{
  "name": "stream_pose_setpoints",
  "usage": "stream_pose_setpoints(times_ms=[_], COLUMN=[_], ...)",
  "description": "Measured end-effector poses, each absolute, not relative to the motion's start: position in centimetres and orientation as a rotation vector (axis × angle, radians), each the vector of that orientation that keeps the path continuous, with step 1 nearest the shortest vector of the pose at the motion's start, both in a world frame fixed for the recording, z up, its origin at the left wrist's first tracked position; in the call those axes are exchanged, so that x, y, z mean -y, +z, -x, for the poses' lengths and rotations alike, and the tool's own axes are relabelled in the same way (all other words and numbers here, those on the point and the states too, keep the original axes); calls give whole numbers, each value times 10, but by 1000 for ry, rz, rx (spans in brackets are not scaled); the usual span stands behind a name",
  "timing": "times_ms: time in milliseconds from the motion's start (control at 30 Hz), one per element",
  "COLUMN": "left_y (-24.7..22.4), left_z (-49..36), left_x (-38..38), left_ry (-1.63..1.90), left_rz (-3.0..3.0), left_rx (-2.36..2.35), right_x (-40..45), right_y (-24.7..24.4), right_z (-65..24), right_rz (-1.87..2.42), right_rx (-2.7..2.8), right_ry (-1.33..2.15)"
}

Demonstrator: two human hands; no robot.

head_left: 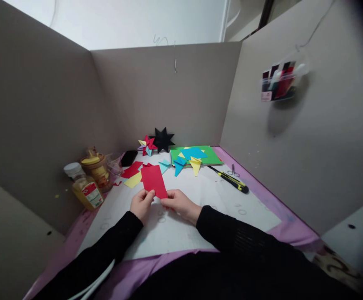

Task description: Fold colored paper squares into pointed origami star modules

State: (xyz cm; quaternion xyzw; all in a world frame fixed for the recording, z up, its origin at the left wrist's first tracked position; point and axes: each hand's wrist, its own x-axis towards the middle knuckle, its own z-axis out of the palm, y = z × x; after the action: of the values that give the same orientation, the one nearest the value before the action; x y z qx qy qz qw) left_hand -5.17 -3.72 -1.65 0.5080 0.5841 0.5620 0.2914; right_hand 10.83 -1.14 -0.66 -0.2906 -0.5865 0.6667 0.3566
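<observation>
A flat red sheet of paper (154, 180) is held up above the white board, tilted a little to the left. My left hand (142, 204) pinches its lower left corner, thumb on top. At the lower right corner, my right hand (181, 203) grips the same sheet between thumb and fingers. Just behind it lie red paper (132, 170) and yellow paper (133, 180) pieces, partly covered by the sheet. Folded paper pieces in light blue (164, 163), blue (179, 165) and yellow (195, 165) sit farther back.
A black-and-yellow utility knife (231, 181) and small scissors (233, 171) lie right. Green sheets (214, 155) are stacked behind. A red paper star (147, 146) and black star (162, 139) stand by the back wall. Left are a glue bottle (88, 191), a jar (98, 173) and a phone (129, 158).
</observation>
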Motion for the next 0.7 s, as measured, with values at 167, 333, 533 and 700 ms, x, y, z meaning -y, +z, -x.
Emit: stream_pose_setpoints(times_ms=[167,333,533,700], left_y=[-10,-9,-12,-9], left_z=[45,42,49,70], left_x=[44,47,43,30], left_ry=[1391,1328,1513,1763], left_rz=[-1489,-1541,-1391,-1021], left_rx=[-1488,-1400,-1450,-1470], right_x=[17,14,8,0], right_y=[-8,-11,-11,-14], right_z=[-103,-102,-104,-114], right_rz=[760,744,744,841], right_rx=[1375,1350,1452,1451], right_ry=[1777,1778,1741,1629])
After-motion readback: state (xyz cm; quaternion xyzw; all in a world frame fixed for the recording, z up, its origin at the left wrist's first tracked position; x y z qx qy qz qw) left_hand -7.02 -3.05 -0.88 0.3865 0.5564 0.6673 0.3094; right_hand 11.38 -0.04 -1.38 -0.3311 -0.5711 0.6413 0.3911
